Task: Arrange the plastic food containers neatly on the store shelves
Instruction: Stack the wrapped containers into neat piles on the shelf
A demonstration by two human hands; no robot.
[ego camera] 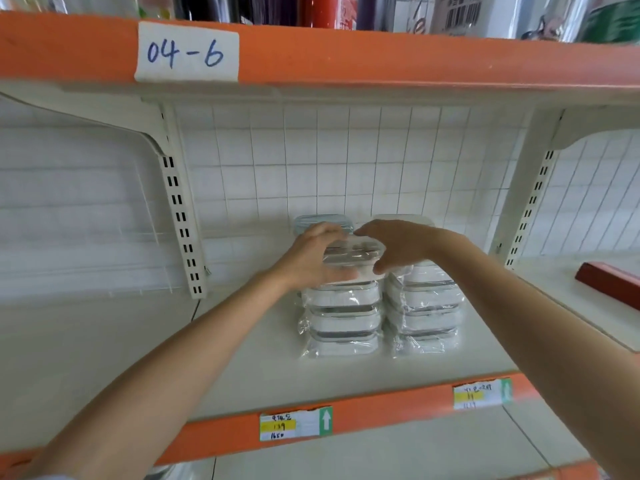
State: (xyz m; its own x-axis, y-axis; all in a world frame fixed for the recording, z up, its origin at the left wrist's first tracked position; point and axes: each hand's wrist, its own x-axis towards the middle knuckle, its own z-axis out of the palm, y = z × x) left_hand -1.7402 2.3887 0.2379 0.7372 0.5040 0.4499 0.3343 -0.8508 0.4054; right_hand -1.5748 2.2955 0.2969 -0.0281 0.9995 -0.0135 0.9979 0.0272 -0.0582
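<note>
both hands, left hand point(313, 255) and right hand point(394, 244), curled around the top container point(353, 254) above the left stack point(341, 317) on the shelf point(242, 358)

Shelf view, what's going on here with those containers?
A person is stocking a store shelf. Both hands hold one wrapped container, the left hand on its left end and the right hand on its right, at the top of the left stack. A second stack stands right beside it, with more containers behind. A red box lies on the next shelf section.
</note>
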